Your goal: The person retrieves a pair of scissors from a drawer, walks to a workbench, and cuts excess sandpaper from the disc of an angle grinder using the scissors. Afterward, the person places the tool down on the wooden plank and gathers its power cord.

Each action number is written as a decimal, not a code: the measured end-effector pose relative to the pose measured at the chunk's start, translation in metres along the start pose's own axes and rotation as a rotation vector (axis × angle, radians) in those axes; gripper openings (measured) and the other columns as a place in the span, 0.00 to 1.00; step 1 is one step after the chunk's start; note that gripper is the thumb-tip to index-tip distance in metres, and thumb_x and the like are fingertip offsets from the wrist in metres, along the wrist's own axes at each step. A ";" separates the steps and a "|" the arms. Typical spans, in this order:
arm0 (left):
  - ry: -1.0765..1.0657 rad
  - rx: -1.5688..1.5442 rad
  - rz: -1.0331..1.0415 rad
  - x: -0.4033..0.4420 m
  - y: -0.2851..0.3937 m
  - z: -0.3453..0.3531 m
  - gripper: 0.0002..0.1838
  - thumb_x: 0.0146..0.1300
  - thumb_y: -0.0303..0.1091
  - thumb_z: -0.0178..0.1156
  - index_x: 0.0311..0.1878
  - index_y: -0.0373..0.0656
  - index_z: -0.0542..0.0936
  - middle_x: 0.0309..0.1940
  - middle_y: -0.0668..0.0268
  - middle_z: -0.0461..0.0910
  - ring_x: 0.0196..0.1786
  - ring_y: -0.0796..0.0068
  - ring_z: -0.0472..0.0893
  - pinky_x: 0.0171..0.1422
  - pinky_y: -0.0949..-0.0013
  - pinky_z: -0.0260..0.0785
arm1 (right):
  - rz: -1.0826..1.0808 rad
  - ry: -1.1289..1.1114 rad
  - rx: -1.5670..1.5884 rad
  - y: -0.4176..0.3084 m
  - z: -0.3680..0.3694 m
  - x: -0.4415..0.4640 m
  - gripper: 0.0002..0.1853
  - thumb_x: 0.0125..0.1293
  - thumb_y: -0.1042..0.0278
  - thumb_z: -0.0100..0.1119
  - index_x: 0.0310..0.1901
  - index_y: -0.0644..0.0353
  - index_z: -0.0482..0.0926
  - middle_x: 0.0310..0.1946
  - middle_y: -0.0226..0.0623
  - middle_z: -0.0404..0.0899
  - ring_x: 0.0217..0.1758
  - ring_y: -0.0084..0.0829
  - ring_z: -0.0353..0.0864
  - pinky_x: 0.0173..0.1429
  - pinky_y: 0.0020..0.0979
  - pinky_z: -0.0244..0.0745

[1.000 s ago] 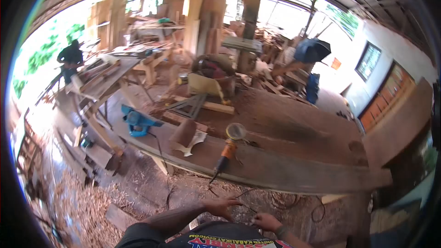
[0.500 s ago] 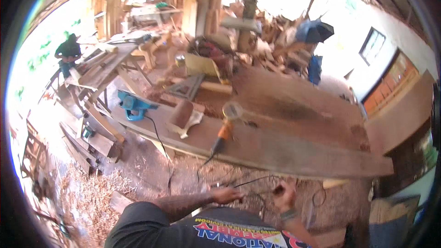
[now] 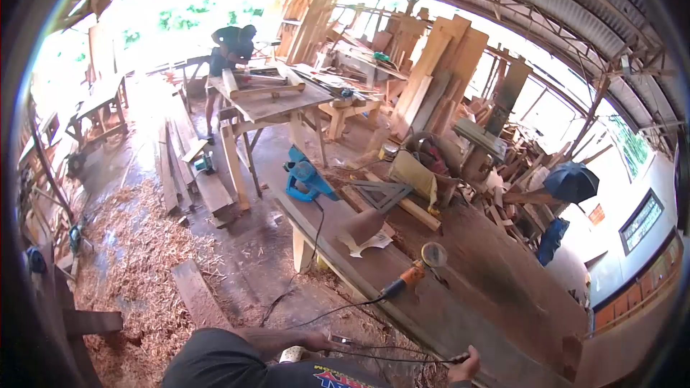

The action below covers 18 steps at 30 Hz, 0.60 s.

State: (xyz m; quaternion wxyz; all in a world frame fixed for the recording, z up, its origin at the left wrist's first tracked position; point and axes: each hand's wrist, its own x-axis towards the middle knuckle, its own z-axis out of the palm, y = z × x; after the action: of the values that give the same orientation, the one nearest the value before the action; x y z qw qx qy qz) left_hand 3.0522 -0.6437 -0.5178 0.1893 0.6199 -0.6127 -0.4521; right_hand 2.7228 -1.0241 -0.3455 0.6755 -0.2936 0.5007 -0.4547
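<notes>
Low in the view, my left hand [image 3: 320,343] is closed on a small pale-and-dark object at a black cord, too small to name. My right hand [image 3: 466,365], at the bottom right, pinches the black cord [image 3: 402,358] near a dark end piece. The cord stretches between both hands. On the long bench [image 3: 460,330] in front lies an orange and black grinder [image 3: 404,279] with a round disc, its own cord hanging over the edge. Farther left on the bench are a blue power planer [image 3: 307,178] and a curled sheet of sandpaper [image 3: 365,230].
A co-worker [image 3: 233,47] bends over another worktable [image 3: 273,100] at the back left. Wood shavings [image 3: 129,259] and planks [image 3: 198,294] cover the floor at left. A grey triangular frame [image 3: 377,194], a black umbrella [image 3: 571,181] and leaning boards [image 3: 431,75] stand beyond the bench.
The view has swung left, so the scene sits farther right. My hands have moved apart, with the cord now stretched between them. The co-worker has bent forward over the worktable.
</notes>
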 end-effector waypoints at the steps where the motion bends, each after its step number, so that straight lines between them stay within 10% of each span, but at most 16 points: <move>1: -0.057 -0.138 -0.211 -0.025 0.030 -0.020 0.25 0.81 0.54 0.56 0.67 0.46 0.83 0.55 0.56 0.87 0.60 0.59 0.84 0.66 0.56 0.76 | 0.047 -0.028 0.000 -0.004 0.014 -0.011 0.06 0.71 0.64 0.62 0.39 0.50 0.75 0.23 0.27 0.68 0.22 0.24 0.69 0.31 0.38 0.72; 5: 0.033 -0.295 -0.351 -0.037 0.014 -0.014 0.33 0.78 0.61 0.61 0.73 0.46 0.80 0.72 0.57 0.81 0.66 0.56 0.84 0.75 0.57 0.72 | -0.079 -0.500 -0.525 0.012 0.073 -0.061 0.08 0.71 0.65 0.66 0.45 0.54 0.78 0.28 0.27 0.73 0.24 0.21 0.70 0.28 0.33 0.71; 8: 0.236 -0.652 -0.159 -0.031 0.041 -0.038 0.39 0.75 0.66 0.62 0.76 0.46 0.77 0.69 0.56 0.82 0.66 0.58 0.83 0.73 0.55 0.73 | 0.204 -0.973 -0.777 0.031 0.124 -0.109 0.16 0.70 0.63 0.71 0.54 0.60 0.82 0.34 0.29 0.80 0.30 0.19 0.76 0.31 0.31 0.74; 11: 0.346 -1.245 -0.104 -0.038 0.116 -0.085 0.40 0.75 0.64 0.63 0.79 0.48 0.71 0.59 0.56 0.82 0.56 0.63 0.83 0.60 0.55 0.80 | -0.097 -1.452 -0.907 0.068 0.159 -0.168 0.22 0.68 0.59 0.76 0.58 0.63 0.83 0.38 0.30 0.83 0.39 0.20 0.79 0.42 0.26 0.76; 13: 0.381 -1.573 0.044 -0.034 0.132 -0.104 0.31 0.79 0.60 0.61 0.73 0.48 0.76 0.47 0.64 0.82 0.45 0.67 0.83 0.51 0.60 0.81 | 0.012 -1.518 -0.964 0.072 0.173 -0.195 0.23 0.68 0.56 0.77 0.57 0.62 0.83 0.39 0.28 0.82 0.40 0.20 0.78 0.46 0.26 0.76; 18: 0.519 -1.211 -0.026 -0.045 0.131 -0.124 0.23 0.84 0.51 0.58 0.68 0.46 0.83 0.45 0.68 0.86 0.47 0.78 0.84 0.52 0.67 0.79 | -0.110 -1.442 -1.136 0.086 0.164 -0.181 0.24 0.67 0.51 0.80 0.49 0.63 0.82 0.42 0.34 0.84 0.44 0.24 0.81 0.51 0.31 0.80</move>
State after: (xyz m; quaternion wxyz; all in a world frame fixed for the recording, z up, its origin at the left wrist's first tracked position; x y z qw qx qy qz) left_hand 3.0807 -0.6646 -0.3350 0.6408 0.5002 -0.1769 -0.5549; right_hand 2.8895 -0.8332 -0.2915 0.5557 -0.8174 0.0917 0.1212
